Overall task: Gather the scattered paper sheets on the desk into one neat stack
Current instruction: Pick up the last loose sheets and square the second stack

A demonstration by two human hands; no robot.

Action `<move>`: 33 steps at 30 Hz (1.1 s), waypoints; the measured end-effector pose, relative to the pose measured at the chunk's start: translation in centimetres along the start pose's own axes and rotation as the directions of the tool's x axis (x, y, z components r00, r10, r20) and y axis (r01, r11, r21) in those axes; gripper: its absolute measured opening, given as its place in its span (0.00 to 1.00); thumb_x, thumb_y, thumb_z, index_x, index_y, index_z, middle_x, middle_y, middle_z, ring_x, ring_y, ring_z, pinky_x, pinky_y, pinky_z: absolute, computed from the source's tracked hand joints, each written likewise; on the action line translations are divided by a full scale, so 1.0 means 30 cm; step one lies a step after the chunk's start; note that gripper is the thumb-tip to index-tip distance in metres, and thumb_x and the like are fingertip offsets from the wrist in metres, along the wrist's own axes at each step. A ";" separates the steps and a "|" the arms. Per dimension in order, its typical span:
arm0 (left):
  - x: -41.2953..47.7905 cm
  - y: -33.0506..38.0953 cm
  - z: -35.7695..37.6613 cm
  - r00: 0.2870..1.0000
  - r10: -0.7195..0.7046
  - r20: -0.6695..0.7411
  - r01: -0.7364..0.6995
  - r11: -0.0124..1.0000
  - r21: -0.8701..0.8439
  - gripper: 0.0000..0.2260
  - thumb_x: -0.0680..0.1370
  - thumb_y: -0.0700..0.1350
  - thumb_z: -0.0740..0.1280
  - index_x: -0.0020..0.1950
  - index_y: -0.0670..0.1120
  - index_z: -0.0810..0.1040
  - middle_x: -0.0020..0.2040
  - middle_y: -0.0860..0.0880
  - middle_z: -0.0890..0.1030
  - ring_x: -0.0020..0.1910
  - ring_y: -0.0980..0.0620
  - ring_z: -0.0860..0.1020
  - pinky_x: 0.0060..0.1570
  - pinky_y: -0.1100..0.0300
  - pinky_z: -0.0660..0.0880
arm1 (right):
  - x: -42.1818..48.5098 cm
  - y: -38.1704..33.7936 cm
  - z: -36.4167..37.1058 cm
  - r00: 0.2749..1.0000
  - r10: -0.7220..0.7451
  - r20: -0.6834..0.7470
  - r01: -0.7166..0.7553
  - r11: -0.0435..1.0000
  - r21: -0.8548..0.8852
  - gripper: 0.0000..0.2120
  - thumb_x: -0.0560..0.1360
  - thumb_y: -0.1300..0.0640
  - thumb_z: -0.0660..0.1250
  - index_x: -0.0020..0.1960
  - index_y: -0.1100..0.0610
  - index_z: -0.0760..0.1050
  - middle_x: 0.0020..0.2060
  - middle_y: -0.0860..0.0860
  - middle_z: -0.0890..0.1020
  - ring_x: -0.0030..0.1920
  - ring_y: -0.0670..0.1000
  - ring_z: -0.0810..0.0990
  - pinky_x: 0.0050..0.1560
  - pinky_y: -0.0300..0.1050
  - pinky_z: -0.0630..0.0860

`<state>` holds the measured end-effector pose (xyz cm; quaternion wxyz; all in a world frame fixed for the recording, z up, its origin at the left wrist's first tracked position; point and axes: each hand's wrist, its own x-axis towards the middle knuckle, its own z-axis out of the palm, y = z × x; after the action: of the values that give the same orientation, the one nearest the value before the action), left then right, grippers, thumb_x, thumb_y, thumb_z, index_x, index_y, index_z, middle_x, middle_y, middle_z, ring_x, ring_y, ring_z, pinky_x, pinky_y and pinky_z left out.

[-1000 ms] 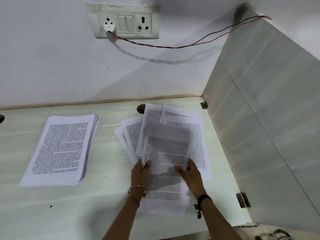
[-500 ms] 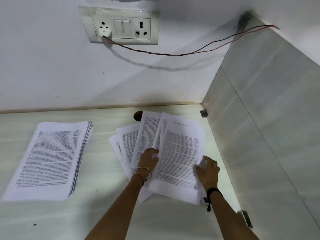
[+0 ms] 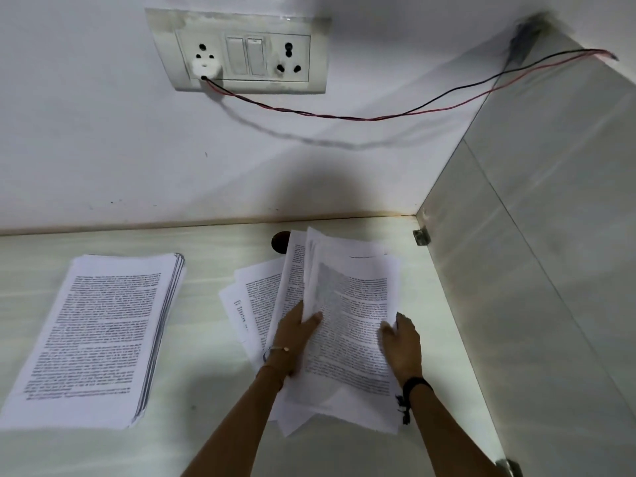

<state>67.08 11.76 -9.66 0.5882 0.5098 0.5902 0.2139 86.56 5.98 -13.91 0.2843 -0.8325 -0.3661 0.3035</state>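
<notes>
A neat stack of printed sheets [image 3: 99,335] lies on the left of the pale desk [image 3: 206,339]. Right of centre, several printed sheets [image 3: 351,321] lie fanned and overlapping, more of them [image 3: 254,297] spread out to their left. My left hand [image 3: 296,335] grips the left edge of the top sheets, thumb on the printed face. My right hand [image 3: 402,342] holds their right edge, fingers curled round it. The top sheets are lifted slightly and blurred.
A grey side panel [image 3: 533,270] walls off the desk on the right, with metal brackets [image 3: 421,235] at its base. A dark round hole [image 3: 280,241] sits behind the sheets. On the wall above, a socket plate [image 3: 241,56] feeds a red-and-black wire [image 3: 378,117].
Both hands have slid from the sheets' near end to their side edges and drawn the top sheets together. The camera has tilted, so the desk sits lower in view.
</notes>
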 end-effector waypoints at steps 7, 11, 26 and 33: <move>-0.080 -0.176 -0.069 0.884 -0.017 -0.467 0.183 0.932 0.312 0.23 0.69 0.58 0.63 0.52 0.42 0.80 0.61 0.45 0.76 0.57 0.43 0.75 0.54 0.47 0.76 | 0.056 -0.104 0.098 0.972 -0.208 0.107 0.225 0.958 -0.180 0.18 0.77 0.58 0.64 0.65 0.61 0.72 0.70 0.58 0.65 0.69 0.59 0.63 0.66 0.51 0.67; -0.089 -0.183 -0.081 0.817 -0.030 -0.575 0.292 0.882 0.369 0.23 0.73 0.53 0.69 0.63 0.41 0.75 0.68 0.42 0.71 0.64 0.39 0.69 0.56 0.44 0.73 | 0.072 -0.143 0.141 0.935 -0.294 0.197 0.332 0.921 -0.205 0.22 0.73 0.58 0.69 0.66 0.60 0.71 0.70 0.56 0.66 0.67 0.58 0.65 0.66 0.52 0.68; -0.080 -0.137 -0.154 0.892 -0.097 -0.441 0.168 0.978 0.124 0.16 0.75 0.52 0.66 0.54 0.40 0.78 0.51 0.41 0.82 0.48 0.42 0.81 0.50 0.52 0.79 | 0.006 -0.148 0.184 0.949 -0.197 0.248 0.234 0.963 -0.133 0.10 0.74 0.61 0.65 0.55 0.56 0.75 0.50 0.53 0.80 0.55 0.57 0.75 0.56 0.55 0.76; -0.220 -0.129 -0.083 0.890 -0.061 -0.452 0.051 0.998 -0.035 0.18 0.76 0.56 0.63 0.59 0.45 0.76 0.49 0.49 0.81 0.47 0.49 0.80 0.52 0.58 0.77 | -0.075 -0.149 0.150 0.994 -0.063 0.089 0.048 0.987 0.155 0.04 0.78 0.63 0.57 0.52 0.58 0.69 0.45 0.58 0.80 0.42 0.56 0.78 0.34 0.42 0.71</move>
<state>62.05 5.49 -9.28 0.4460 0.4223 0.7230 0.3162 80.16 7.92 -13.08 0.3382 -0.7826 -0.3778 0.3613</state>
